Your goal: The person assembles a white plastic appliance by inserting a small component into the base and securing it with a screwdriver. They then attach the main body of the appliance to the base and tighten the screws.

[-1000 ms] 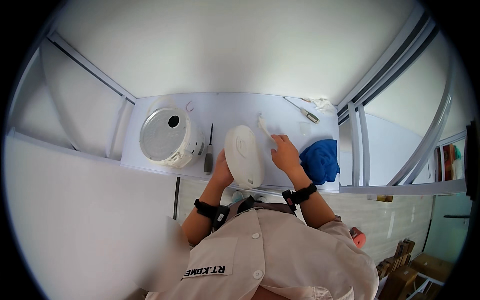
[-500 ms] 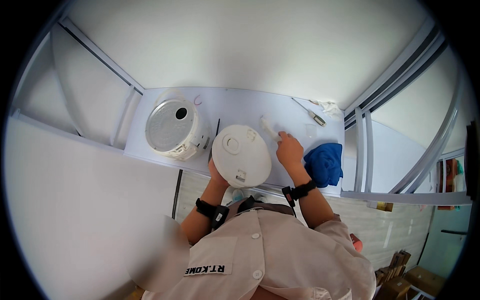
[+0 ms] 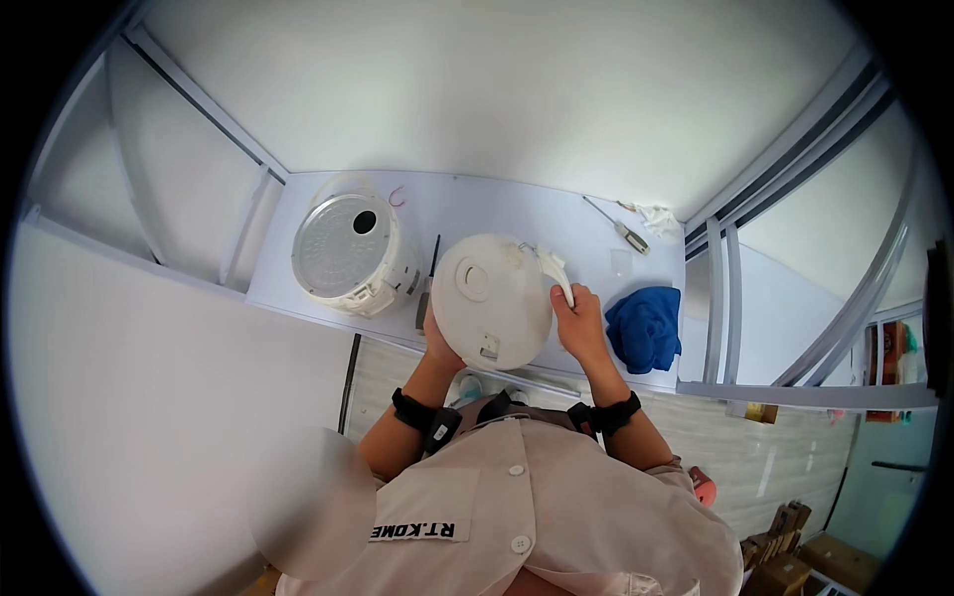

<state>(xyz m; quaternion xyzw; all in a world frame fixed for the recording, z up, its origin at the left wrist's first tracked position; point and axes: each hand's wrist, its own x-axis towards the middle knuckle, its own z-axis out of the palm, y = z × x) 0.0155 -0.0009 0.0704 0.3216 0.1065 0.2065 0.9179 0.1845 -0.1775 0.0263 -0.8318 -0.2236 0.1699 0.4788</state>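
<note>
White walls rise behind and beside the pale tabletop where I work. At its left sits the round white appliance with a silver top and dark hole, set aside, I would judge, so the space before me serves my hands. Just beyond its right lies a thin reddish loop; nearer me, a dark-shafted screwdriver, probably placed there for easy reach.

My left hand grasps the round white cover by its lower left edge, holding it above the table's front — tilted so its recesses face me, likely to show where things fit. My right hand pinches the curved white piece by its lower end, leaving the upper end free beside the cover's rim; whether they touch, I cannot tell.

Farther right, a small clear piece, a second screwdriver and a bunched blue cloth lie apart, seemingly out of my way.
</note>
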